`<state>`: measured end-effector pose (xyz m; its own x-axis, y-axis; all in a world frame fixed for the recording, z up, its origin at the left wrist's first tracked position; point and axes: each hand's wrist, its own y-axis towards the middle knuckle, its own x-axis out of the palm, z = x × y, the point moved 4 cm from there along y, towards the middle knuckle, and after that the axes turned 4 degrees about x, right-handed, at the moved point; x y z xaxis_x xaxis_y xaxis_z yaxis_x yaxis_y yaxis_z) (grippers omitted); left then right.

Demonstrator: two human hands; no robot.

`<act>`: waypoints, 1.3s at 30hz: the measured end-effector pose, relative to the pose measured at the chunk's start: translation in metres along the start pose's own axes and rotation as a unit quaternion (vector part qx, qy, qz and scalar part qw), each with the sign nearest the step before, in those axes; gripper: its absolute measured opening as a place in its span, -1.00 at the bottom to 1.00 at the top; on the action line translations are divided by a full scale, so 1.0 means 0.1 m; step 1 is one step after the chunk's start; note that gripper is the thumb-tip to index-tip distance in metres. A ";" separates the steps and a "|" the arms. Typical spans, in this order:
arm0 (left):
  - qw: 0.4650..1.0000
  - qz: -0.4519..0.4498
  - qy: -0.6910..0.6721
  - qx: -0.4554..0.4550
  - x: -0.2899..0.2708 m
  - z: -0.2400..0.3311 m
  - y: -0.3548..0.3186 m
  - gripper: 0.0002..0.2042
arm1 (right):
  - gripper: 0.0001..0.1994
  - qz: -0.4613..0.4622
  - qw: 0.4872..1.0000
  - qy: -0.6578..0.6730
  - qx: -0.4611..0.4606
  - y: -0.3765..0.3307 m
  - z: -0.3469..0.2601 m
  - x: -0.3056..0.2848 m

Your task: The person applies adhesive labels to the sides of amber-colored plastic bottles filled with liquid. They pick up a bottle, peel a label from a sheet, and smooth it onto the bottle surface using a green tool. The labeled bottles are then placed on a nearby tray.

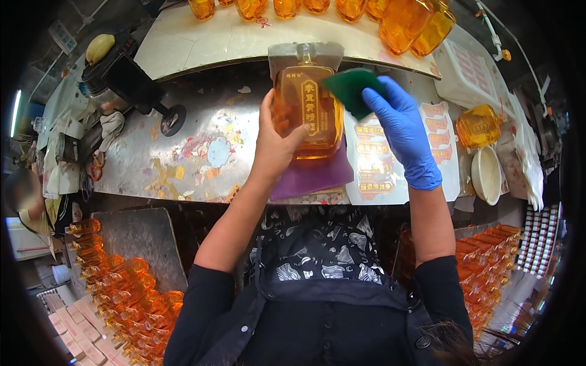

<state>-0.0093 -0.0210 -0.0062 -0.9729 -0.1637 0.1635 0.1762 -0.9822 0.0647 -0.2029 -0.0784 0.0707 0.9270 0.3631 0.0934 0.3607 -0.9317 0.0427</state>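
Note:
A flat amber glass bottle (290, 91) with gold lettering on its front lies in the middle of the workbench, its neck pointing away from me. My bare left hand (271, 143) grips it, fingers round the left side and thumb across the lower front. In a blue glove, my right hand (403, 134) pinches a dark green, flat scraper-like piece (351, 88). One corner of that piece overlaps the bottle's right edge; I cannot tell if they touch. Under the bottle's lower end is a folded purple cloth (326, 174). A greyish, see-through piece (281, 55) surrounds the neck.
Sheets of gold labels (372, 161) lie right of the cloth. Several amber bottles (406, 24) stand on the raised far board (201, 46). At right are a white bowl (486, 177) and another bottle (478, 127). Stacked bottles (131, 293) flank me below the bench.

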 end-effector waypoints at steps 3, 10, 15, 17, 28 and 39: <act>1.000 0.001 -0.006 0.009 0.02 0.02 -0.01 -0.19 | -0.76 -0.069 0.983 -0.162 -0.048 0.04 0.02 0.24; 1.000 -0.008 -0.006 0.020 0.01 0.01 0.00 -0.19 | -0.83 0.014 0.874 -0.368 -0.316 0.78 -0.10 0.36; 0.997 0.042 -0.043 -0.056 -0.28 0.03 0.01 -0.43 | -0.76 -0.139 0.733 -0.500 -0.440 0.09 0.11 0.45; 0.997 0.042 -0.065 -0.027 -0.43 0.00 0.07 -0.47 | -0.72 -0.190 0.784 -0.481 -0.344 -0.28 0.17 0.41; 0.997 -0.030 -0.033 -0.057 -0.43 -0.06 0.42 -0.49 | -0.72 -0.215 0.845 -0.402 -0.279 -0.37 0.16 0.41; 0.982 -0.132 0.071 -0.118 -0.34 0.13 0.61 -0.68 | -0.81 0.111 0.906 -0.289 -0.288 0.70 -0.26 0.03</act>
<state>0.0363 -0.0745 0.0049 -0.9940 0.1044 0.0324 -0.1080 -0.9834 -0.1458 -0.1775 -0.1419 0.1001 0.9292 -0.0522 -0.3658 0.1993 -0.7628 0.6152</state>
